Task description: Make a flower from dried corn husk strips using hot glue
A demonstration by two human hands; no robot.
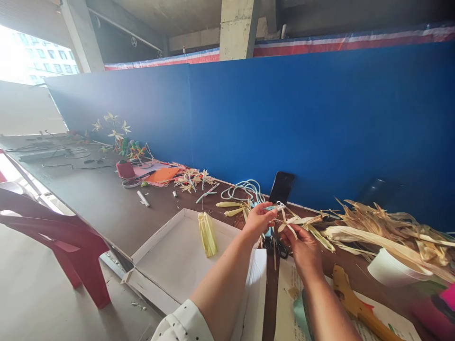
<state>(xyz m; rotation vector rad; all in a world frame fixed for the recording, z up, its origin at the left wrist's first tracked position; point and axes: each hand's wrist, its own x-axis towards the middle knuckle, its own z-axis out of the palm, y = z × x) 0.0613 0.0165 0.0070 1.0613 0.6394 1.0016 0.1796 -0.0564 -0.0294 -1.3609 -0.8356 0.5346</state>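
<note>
Above the front of the table, my left hand (259, 219) is closed in a pinch on a thin pale-blue stem (273, 208) with a white part at its end. Close beside it, my right hand (303, 246) pinches a pale corn-husk flower (289, 230) with narrow, spread petals. Stem and flower almost meet; whether they are joined I cannot tell. Below the hands lie scissors (282, 249) with black handles. A yellow-green piece of husk (207, 235) rests in a white shallow box (156, 246) left of my forearm.
A phone (282, 187) leans on the blue partition (320, 118). Dry husks (401, 232) and a white tub (394, 270) are at right, near a yellow tool (359, 303). Finished husk flowers (115, 130) stand farther left. A red chair (67, 246) flanks the table.
</note>
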